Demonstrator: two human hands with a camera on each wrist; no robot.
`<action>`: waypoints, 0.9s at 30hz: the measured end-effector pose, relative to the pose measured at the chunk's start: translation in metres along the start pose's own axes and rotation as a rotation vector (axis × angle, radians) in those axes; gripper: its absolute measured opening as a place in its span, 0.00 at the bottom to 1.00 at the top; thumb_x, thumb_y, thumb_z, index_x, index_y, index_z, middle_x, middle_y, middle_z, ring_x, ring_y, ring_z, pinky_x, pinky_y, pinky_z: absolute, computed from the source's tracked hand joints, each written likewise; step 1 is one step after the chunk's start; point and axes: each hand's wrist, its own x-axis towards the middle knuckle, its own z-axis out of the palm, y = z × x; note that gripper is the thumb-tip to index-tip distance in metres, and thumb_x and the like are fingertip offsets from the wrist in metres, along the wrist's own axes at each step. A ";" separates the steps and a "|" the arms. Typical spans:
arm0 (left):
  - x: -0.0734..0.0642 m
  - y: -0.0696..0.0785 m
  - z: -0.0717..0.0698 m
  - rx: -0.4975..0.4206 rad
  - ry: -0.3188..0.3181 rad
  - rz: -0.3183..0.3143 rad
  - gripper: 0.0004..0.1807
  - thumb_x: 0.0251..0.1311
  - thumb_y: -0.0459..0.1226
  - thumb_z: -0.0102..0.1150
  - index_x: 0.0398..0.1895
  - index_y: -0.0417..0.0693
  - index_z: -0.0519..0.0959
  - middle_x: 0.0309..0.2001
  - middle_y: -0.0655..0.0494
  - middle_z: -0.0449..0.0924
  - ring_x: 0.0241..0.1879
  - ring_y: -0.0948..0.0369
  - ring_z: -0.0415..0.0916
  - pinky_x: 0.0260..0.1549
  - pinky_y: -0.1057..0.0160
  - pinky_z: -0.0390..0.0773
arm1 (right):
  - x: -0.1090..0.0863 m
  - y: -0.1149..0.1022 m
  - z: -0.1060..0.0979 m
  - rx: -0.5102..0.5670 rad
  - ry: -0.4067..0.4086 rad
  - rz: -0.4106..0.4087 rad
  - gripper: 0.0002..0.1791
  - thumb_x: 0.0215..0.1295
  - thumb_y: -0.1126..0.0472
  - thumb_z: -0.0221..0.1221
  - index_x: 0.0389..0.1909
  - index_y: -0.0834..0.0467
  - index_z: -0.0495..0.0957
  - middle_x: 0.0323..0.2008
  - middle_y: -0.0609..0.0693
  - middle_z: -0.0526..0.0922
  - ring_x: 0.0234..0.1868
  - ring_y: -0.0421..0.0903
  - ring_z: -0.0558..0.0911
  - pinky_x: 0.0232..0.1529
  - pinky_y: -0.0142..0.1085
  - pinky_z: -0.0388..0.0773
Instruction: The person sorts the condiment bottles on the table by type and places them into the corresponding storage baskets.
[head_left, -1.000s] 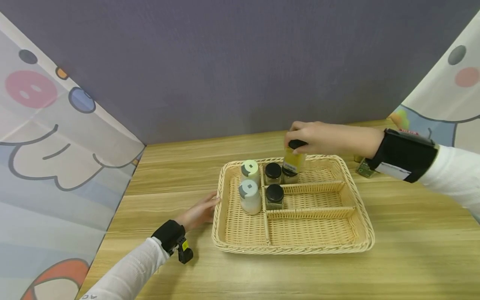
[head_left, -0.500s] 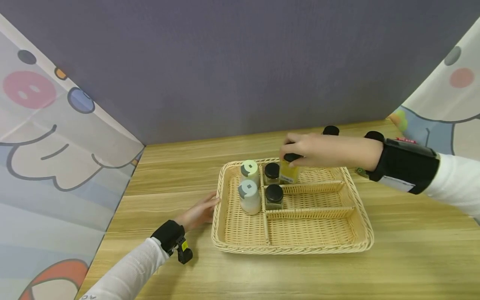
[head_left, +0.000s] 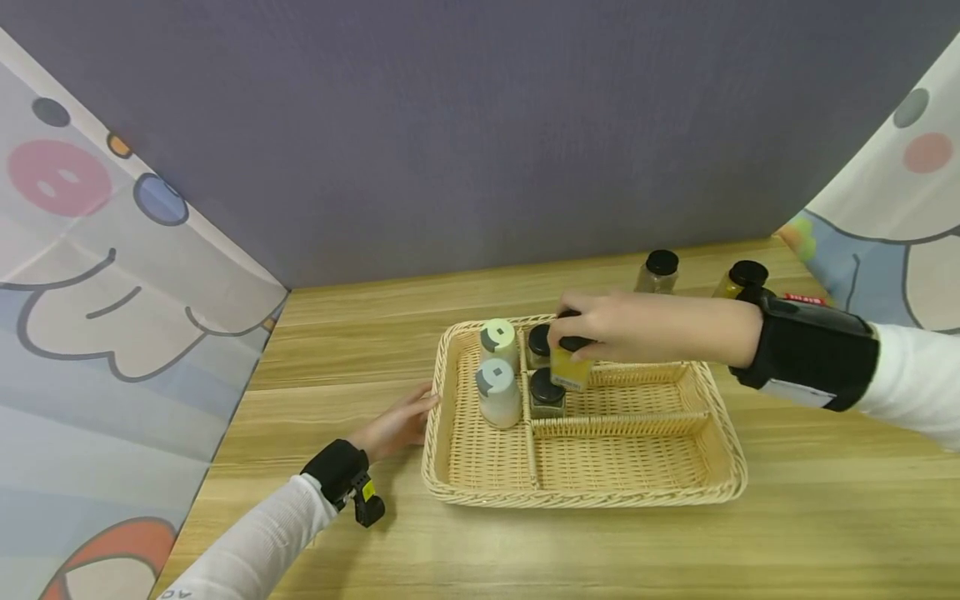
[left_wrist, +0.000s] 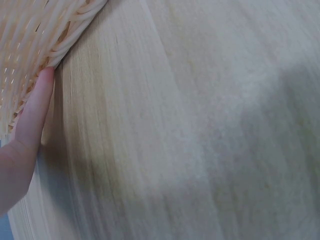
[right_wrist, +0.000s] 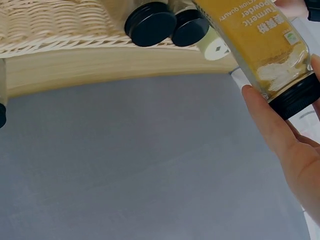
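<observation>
My right hand [head_left: 611, 327] grips a turmeric powder jar [right_wrist: 265, 37] by its black lid. The yellow jar hangs over the basket's middle right compartment, beside a black-lidded spice jar [head_left: 547, 392] standing there. Another black-lidded jar [head_left: 538, 343] in the back compartment is partly hidden by the hand. My left hand [head_left: 397, 427] touches the left side of the wicker basket [head_left: 585, 502], a straight finger lying along the wall in the left wrist view. In the left compartment stand a bottle with a pale green cap [head_left: 498, 336] and a white-capped bottle [head_left: 500, 396].
Wicker dividers [head_left: 622, 425] part the basket's right side into compartments. Behind it on the wooden table [head_left: 337, 333] stand a black-lidded jar [head_left: 657, 271] and a yellow jar [head_left: 741, 277], with a red-topped item [head_left: 805, 298] near the wrist. A grey panel [head_left: 480, 150] closes off the back.
My right hand has brought the turmeric powder jar toward me, from over the back compartment to over the middle one. The jars behind the arm have come into view. My left hand stays put.
</observation>
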 end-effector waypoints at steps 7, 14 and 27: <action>0.000 0.001 0.000 0.007 0.006 0.005 0.24 0.67 0.43 0.34 0.64 0.53 0.46 0.65 0.39 0.51 0.60 0.46 0.53 0.52 0.38 0.62 | 0.001 -0.011 0.005 -0.030 0.004 -0.050 0.13 0.52 0.63 0.60 0.39 0.54 0.72 0.37 0.52 0.70 0.21 0.37 0.70 0.20 0.29 0.75; 0.000 0.002 0.001 0.004 0.013 0.000 0.24 0.67 0.43 0.34 0.64 0.53 0.46 0.65 0.38 0.50 0.60 0.46 0.53 0.53 0.37 0.61 | 0.000 -0.024 0.009 -0.070 -0.020 -0.061 0.13 0.52 0.62 0.60 0.39 0.54 0.71 0.41 0.56 0.71 0.26 0.42 0.75 0.24 0.30 0.78; -0.001 0.003 0.002 0.002 0.016 0.000 0.25 0.67 0.43 0.34 0.65 0.52 0.45 0.65 0.38 0.50 0.61 0.46 0.53 0.52 0.37 0.62 | -0.004 -0.039 0.013 -0.075 -0.004 -0.116 0.13 0.52 0.62 0.60 0.39 0.53 0.70 0.42 0.55 0.72 0.29 0.42 0.74 0.25 0.28 0.77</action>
